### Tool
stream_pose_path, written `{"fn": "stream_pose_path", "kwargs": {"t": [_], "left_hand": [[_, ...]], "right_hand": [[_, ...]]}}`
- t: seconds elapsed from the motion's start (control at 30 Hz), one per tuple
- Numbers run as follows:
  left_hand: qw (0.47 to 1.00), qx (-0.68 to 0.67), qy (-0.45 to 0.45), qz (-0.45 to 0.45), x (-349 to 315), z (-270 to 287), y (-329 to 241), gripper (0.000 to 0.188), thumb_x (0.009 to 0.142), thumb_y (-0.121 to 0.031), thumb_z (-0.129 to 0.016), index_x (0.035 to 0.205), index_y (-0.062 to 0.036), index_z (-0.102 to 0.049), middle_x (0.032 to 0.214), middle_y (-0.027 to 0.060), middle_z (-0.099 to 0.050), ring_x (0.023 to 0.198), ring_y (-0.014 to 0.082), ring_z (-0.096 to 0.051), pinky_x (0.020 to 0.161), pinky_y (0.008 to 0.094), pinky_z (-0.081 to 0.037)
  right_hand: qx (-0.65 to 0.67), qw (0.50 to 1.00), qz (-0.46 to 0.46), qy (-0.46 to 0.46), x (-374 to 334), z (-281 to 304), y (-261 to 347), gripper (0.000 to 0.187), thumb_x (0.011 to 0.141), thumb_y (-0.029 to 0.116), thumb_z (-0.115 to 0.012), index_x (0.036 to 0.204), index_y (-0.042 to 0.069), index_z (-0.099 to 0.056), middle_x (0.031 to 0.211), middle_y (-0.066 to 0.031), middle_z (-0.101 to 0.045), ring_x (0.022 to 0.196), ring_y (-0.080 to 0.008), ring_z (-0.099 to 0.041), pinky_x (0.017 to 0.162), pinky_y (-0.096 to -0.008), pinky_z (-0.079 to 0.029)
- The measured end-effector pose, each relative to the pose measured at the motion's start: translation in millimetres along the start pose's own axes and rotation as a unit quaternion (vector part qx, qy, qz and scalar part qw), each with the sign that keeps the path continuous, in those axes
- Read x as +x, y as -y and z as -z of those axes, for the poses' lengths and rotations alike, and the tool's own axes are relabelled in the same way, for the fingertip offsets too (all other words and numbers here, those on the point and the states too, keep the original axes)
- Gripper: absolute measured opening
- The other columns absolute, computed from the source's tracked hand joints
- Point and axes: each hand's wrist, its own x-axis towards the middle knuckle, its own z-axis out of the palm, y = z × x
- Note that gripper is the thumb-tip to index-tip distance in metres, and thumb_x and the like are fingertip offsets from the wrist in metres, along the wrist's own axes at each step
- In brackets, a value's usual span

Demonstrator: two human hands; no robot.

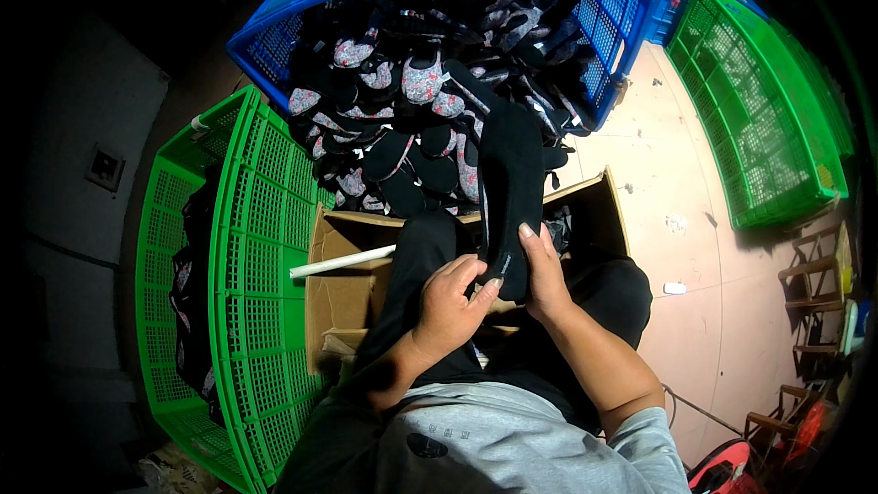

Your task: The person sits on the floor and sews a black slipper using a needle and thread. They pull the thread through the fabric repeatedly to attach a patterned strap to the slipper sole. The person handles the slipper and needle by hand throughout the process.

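Observation:
Above my lap I hold a black cloth shoe (512, 160), its toe pointing away from me and small pale print near its heel. My left hand (455, 297) is closed on the heel's left side, thumb against the print and fingers bent. On the opposite edge, my right hand (544, 270) grips the heel with the thumb lying on top. Just beyond the held shoe, a heap of black shoes with grey-and-red floral uppers (422, 80) fills and spills from a large blue crate (629, 32).
A green crate (265, 284) with dark shoes inside stands at my left. Cardboard boxes (347, 297) sit around my knees, with a white tube (343, 262) across one. Another green crate (745, 119) stands far right, above wooden racks (812, 274) and a red item (722, 468).

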Motion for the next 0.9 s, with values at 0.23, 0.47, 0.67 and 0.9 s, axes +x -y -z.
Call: {"fn": "stream_pose_path", "kwargs": {"t": [0.23,0.47,0.67,0.9], "left_hand": [[1.000,0.005,-0.006,-0.008,0.0,0.7,-0.3,0.020,0.080,-0.005,-0.074,0.091,0.0037,-0.059,0.084,0.0160,-0.060,0.073,0.0299,-0.060,0.067,0.0333,-0.048],[1.000,0.000,0.019,0.012,-0.3,3.6,-0.7,0.021,0.080,-0.005,-0.074,0.093,0.0037,-0.059,0.086,0.0157,-0.059,0.075,0.0292,-0.060,0.068,0.0331,-0.048],[1.000,-0.018,0.016,0.005,-0.4,4.0,0.1,0.022,0.080,-0.006,-0.075,0.093,0.0036,-0.059,0.088,0.0157,-0.058,0.076,0.0298,-0.060,0.068,0.0342,-0.048],[1.000,-0.012,0.016,0.005,-0.7,3.9,1.5,0.024,0.080,-0.007,-0.075,0.094,0.0033,-0.059,0.088,0.0156,-0.058,0.077,0.0301,-0.059,0.068,0.0346,-0.048]], "right_hand": [[-0.009,1.000,0.002,0.004,0.2,0.9,-0.2,0.035,0.100,0.036,-0.054,0.124,0.010,-0.050,0.099,-0.0021,-0.060,0.084,-0.0102,-0.060,0.075,-0.0257,-0.051],[-0.008,1.000,-0.005,-0.008,-1.3,-3.3,3.2,0.035,0.100,0.036,-0.054,0.124,0.011,-0.051,0.098,-0.0021,-0.060,0.084,-0.0103,-0.059,0.075,-0.0264,-0.050],[-0.008,1.000,-0.012,0.002,-0.3,1.9,0.2,0.038,0.101,0.034,-0.055,0.127,0.007,-0.048,0.107,-0.0054,-0.060,0.093,-0.0127,-0.059,0.084,-0.0284,-0.049],[-0.008,1.000,-0.012,0.006,0.1,2.8,-0.6,0.041,0.101,0.033,-0.055,0.130,0.005,-0.047,0.112,-0.0076,-0.060,0.099,-0.0143,-0.059,0.089,-0.0296,-0.049]]}}
